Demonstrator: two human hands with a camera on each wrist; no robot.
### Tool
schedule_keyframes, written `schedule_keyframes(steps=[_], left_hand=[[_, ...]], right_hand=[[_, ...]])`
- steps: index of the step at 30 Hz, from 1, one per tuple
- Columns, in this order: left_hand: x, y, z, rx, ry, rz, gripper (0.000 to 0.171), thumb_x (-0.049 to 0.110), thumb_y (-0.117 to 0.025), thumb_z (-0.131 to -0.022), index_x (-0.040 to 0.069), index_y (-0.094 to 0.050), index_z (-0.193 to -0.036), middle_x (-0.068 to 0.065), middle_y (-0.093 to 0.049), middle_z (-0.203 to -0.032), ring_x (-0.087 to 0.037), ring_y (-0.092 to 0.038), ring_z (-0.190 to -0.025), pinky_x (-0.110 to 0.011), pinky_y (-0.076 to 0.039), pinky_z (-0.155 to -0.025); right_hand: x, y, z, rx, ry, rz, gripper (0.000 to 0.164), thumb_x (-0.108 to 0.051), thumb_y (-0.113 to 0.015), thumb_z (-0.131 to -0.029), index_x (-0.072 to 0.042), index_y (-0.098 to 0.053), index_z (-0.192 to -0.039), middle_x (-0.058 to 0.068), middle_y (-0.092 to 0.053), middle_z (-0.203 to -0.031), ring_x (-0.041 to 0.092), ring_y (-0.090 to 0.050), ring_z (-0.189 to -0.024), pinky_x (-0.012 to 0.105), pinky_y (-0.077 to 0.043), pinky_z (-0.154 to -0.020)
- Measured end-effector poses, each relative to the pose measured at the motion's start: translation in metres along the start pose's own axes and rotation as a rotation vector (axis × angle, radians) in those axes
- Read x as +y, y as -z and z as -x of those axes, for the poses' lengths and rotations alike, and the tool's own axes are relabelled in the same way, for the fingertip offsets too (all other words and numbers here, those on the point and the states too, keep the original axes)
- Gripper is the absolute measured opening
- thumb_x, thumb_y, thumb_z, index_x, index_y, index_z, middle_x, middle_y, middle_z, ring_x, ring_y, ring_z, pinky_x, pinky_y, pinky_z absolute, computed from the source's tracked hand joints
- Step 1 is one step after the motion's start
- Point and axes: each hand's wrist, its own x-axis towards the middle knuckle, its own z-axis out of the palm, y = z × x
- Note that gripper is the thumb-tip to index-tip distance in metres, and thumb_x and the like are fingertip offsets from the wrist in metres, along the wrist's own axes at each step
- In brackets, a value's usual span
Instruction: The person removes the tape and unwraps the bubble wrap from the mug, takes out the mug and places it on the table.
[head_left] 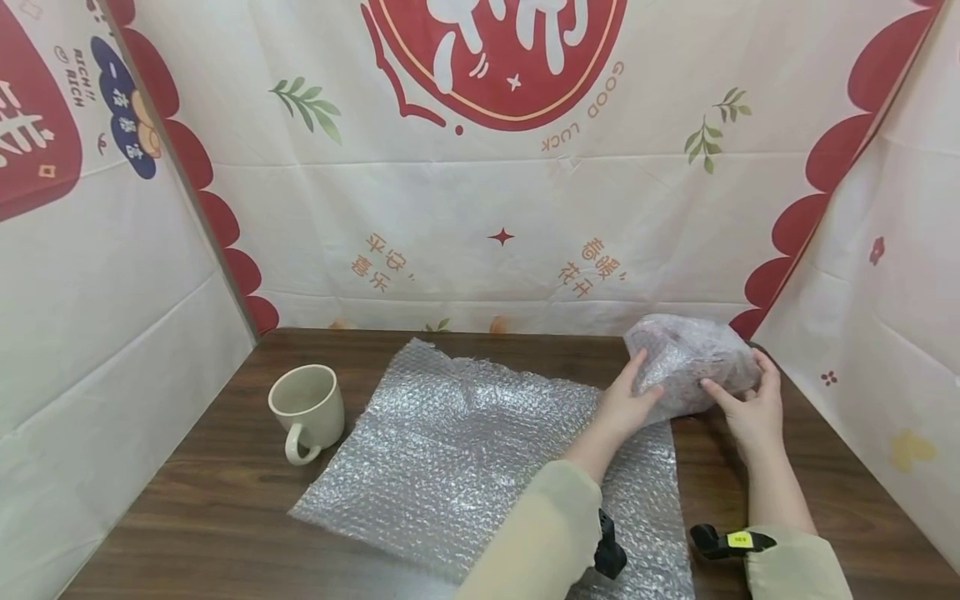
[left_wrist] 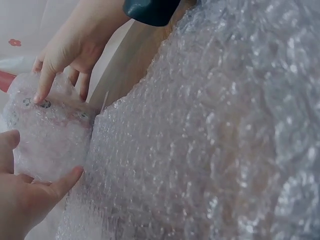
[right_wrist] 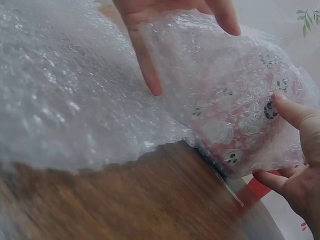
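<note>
At the table's back right corner, both hands hold a bundle (head_left: pixel 693 358) done up in clear bubble wrap. Through the layers in the right wrist view, the wrapped thing (right_wrist: pixel 240 115) looks pinkish red with small black-and-white animal faces; its shape is hidden. My left hand (head_left: pixel 624 407) grips the bundle's left side, thumb toward me. On the other side my right hand (head_left: pixel 756 415) holds it, thumb on the front and fingers behind. A large flat sheet of bubble wrap (head_left: pixel 465 450) lies under my left forearm.
A cream mug (head_left: pixel 318 414) stands upright left of the sheet, its handle toward me. The brown wooden table (head_left: pixel 202 492) meets printed cloth walls (head_left: pixel 495 192) at the back and both sides. The right wall is close beside the bundle.
</note>
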Motion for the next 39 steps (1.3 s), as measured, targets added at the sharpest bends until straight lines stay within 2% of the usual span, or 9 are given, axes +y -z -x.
schedule_keyframes(steps=[5, 12, 15, 20, 25, 28, 31, 33, 39], left_hand=[[0.005, -0.004, -0.003, 0.018, -0.020, -0.058, 0.058, 0.031, -0.060, -0.095, 0.045, -0.035, -0.145, 0.007, -0.045, -0.143, -0.021, -0.045, -0.128, -0.044, -0.038, -0.103], [0.012, -0.008, -0.004, 0.038, -0.048, -0.106, 0.063, 0.024, -0.061, -0.094, 0.044, -0.033, -0.146, 0.007, -0.046, -0.143, -0.016, -0.044, -0.128, -0.036, -0.037, -0.104], [0.013, -0.008, -0.004, 0.052, -0.057, -0.103, 0.064, 0.021, -0.062, -0.093, 0.042, -0.033, -0.147, 0.007, -0.045, -0.144, -0.016, -0.044, -0.128, -0.034, -0.036, -0.104], [0.014, -0.008, -0.005, 0.058, -0.082, -0.099, 0.065, 0.020, -0.062, -0.093, 0.041, -0.033, -0.148, 0.006, -0.045, -0.144, -0.016, -0.045, -0.127, -0.032, -0.036, -0.104], [0.020, -0.008, -0.006, 0.057, -0.126, -0.113, 0.065, 0.021, -0.062, -0.094, 0.041, -0.032, -0.148, 0.002, -0.047, -0.142, -0.017, -0.046, -0.126, -0.032, -0.038, -0.102], [0.025, -0.007, -0.005, 0.068, -0.164, -0.118, 0.066, 0.023, -0.064, -0.092, 0.040, -0.031, -0.148, 0.003, -0.047, -0.142, -0.016, -0.046, -0.126, -0.032, -0.038, -0.102], [0.029, -0.007, -0.005, 0.087, -0.218, -0.152, 0.069, 0.027, -0.066, -0.091, 0.039, -0.030, -0.149, 0.005, -0.045, -0.143, -0.014, -0.046, -0.126, -0.031, -0.039, -0.101], [0.032, -0.007, -0.005, 0.103, -0.257, -0.183, 0.070, 0.030, -0.066, -0.091, 0.039, -0.028, -0.149, 0.007, -0.044, -0.144, -0.014, -0.046, -0.126, -0.032, -0.040, -0.101], [0.045, -0.004, -0.006, 0.183, -0.360, -0.248, 0.067, 0.035, -0.065, -0.091, 0.041, -0.030, -0.148, 0.008, -0.049, -0.140, -0.012, -0.050, -0.121, -0.030, -0.043, -0.096]], right_hand=[[-0.003, -0.004, 0.000, 0.045, 0.003, -0.015, 0.081, -0.003, -0.072, -0.084, -0.029, -0.029, -0.147, 0.005, -0.031, -0.146, 0.018, -0.033, -0.133, 0.007, -0.040, -0.083], [-0.007, -0.009, 0.003, 0.071, 0.015, 0.006, 0.079, -0.001, -0.072, -0.084, -0.028, -0.032, -0.147, 0.004, -0.035, -0.145, 0.017, -0.036, -0.132, 0.008, -0.041, -0.084], [-0.010, -0.012, 0.004, 0.078, 0.043, 0.022, 0.078, 0.000, -0.072, -0.083, -0.027, -0.034, -0.146, 0.004, -0.037, -0.145, 0.015, -0.036, -0.131, 0.015, -0.040, -0.094], [-0.016, -0.015, 0.006, 0.104, 0.099, 0.060, 0.076, -0.001, -0.072, -0.083, -0.025, -0.035, -0.146, 0.005, -0.037, -0.145, 0.012, -0.034, -0.131, 0.032, -0.031, -0.107], [-0.023, -0.011, 0.005, 0.129, 0.071, 0.046, 0.076, -0.003, -0.072, -0.084, -0.029, -0.035, -0.146, 0.003, -0.033, -0.147, 0.017, -0.031, -0.133, 0.033, -0.035, -0.105], [-0.029, -0.011, 0.007, 0.148, 0.069, 0.037, 0.076, -0.003, -0.073, -0.083, -0.031, -0.036, -0.145, 0.003, -0.035, -0.145, 0.019, -0.034, -0.132, 0.025, -0.041, -0.098], [-0.037, -0.012, 0.008, 0.172, 0.074, -0.022, 0.076, 0.000, -0.073, -0.082, -0.030, -0.040, -0.142, 0.002, -0.037, -0.140, 0.022, -0.038, -0.129, 0.015, -0.045, -0.084], [-0.042, -0.013, 0.009, 0.185, 0.093, -0.085, 0.075, 0.003, -0.073, -0.080, -0.029, -0.042, -0.141, 0.001, -0.038, -0.137, 0.022, -0.040, -0.128, 0.013, -0.045, -0.080], [-0.061, -0.014, 0.013, 0.216, 0.203, -0.237, 0.077, 0.013, -0.072, -0.076, -0.024, -0.045, -0.138, 0.000, -0.038, -0.132, 0.020, -0.044, -0.123, 0.025, -0.043, -0.095]])
